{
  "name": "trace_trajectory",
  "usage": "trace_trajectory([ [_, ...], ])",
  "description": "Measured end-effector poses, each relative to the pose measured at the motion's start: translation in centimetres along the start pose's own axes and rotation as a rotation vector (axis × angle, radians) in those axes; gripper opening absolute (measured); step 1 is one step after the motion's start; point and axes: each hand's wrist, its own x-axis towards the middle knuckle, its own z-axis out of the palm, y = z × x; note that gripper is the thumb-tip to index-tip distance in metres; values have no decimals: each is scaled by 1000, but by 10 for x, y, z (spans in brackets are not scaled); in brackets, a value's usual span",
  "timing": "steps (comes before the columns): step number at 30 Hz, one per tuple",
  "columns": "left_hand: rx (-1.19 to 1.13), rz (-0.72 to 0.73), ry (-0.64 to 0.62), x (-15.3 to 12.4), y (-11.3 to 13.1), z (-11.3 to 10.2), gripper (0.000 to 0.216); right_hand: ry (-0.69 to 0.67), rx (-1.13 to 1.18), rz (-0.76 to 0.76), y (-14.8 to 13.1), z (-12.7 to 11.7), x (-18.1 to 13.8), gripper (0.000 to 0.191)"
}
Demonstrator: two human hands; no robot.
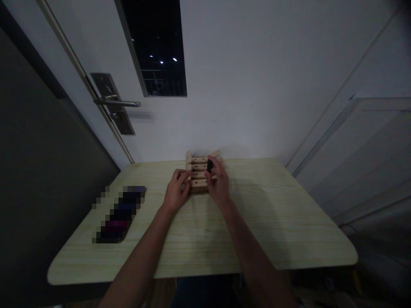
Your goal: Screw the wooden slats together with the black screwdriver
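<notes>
A small light-wood slatted rack (199, 183), with dark holes in its cross slats, stands near the back edge of the table. My left hand (176, 191) is closed at the rack's left side, its fingers bent over the side piece. Between the thumb and fingers of my right hand (219, 179) is a small black piece (209, 165), held above the right ends of the slats. What kind of piece it is I cannot make out. The right hand hides much of the rack's right side.
The pale wood-grain table (199, 239) has rounded front corners. A dark, pixelated flat object (120, 216) lies on its left part. Behind the table is a white door (257, 85) with a metal handle (120, 103) and a narrow dark window (157, 47).
</notes>
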Motion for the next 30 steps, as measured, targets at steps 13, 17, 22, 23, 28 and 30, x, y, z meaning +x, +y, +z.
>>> trace_trajectory([
  [13,-2,5,2,0,0,-1,28,-57,-2,-20,-8,-6,0,43],
  [17,-5,-10,-6,0,1,-2,28,-32,1,9,-4,-3,0,44],
  [22,6,-7,3,1,2,-1,27,-2,12,25,-1,0,0,49],
  [23,8,-4,5,1,2,-1,27,2,7,28,-1,0,0,48],
  [28,-2,-6,-2,1,2,-1,28,5,2,39,1,1,-2,41],
  [30,-8,-12,-5,1,1,-1,28,-1,3,30,-1,0,-3,40],
])
